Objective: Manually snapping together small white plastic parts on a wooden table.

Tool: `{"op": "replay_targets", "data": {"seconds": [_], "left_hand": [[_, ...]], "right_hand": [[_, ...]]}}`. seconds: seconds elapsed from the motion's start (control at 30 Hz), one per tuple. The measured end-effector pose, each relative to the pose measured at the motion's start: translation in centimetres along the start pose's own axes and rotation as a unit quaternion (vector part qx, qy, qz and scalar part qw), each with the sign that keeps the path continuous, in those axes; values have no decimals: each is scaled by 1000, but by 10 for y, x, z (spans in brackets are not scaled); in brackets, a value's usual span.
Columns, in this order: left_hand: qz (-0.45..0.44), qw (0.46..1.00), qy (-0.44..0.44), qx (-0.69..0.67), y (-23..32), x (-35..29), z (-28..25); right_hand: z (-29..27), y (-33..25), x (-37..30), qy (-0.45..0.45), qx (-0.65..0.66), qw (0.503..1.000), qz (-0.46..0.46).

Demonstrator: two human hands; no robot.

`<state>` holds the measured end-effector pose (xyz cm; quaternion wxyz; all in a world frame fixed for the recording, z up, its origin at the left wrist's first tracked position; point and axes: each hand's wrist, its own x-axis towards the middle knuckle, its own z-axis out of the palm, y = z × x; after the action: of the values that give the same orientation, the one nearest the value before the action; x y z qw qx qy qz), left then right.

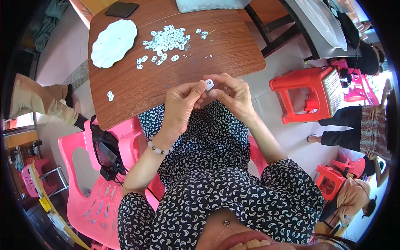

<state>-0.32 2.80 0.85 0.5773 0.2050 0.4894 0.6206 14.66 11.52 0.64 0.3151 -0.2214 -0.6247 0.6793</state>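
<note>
Between my two hands, just off the near edge of the table, is a small white plastic piece [209, 85] with dark holes. My left hand [183, 100] pinches it between thumb and fingers from the left. The fingers of my right hand [231, 93] are closed on it from the other side. On the brown wooden table [233, 46] lies a heap of similar white two-holed pieces [168, 39], with several loose ones around it. Two more such pieces [110, 96] rest near the table's left edge.
A white scalloped plate [114, 43] and a dark phone-like slab [121, 9] lie at the table's far left. At the back is a clear plastic container [212, 4]. Pink chairs [93, 200] stand left, a red stool [306, 93] right. Other people are around.
</note>
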Motion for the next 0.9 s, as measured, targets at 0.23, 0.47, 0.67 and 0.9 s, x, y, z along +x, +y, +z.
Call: {"op": "replay_targets", "data": {"seconds": [0.23, 0.47, 0.67, 0.9], "left_hand": [[8, 1000, -5, -5, 3, -2, 0], [3, 999, 3, -48, 6, -6, 8], [-21, 996, 3, -83, 3, -5, 6], [-36, 997, 14, -68, 3, -5, 5]], "right_hand": [[3, 7, 4, 7, 1, 1000, -3], [4, 7, 6, 21, -86, 993, -73], [5, 5, 6, 24, -30, 999, -30], [3, 6, 6, 16, 6, 1000, -2]]}}
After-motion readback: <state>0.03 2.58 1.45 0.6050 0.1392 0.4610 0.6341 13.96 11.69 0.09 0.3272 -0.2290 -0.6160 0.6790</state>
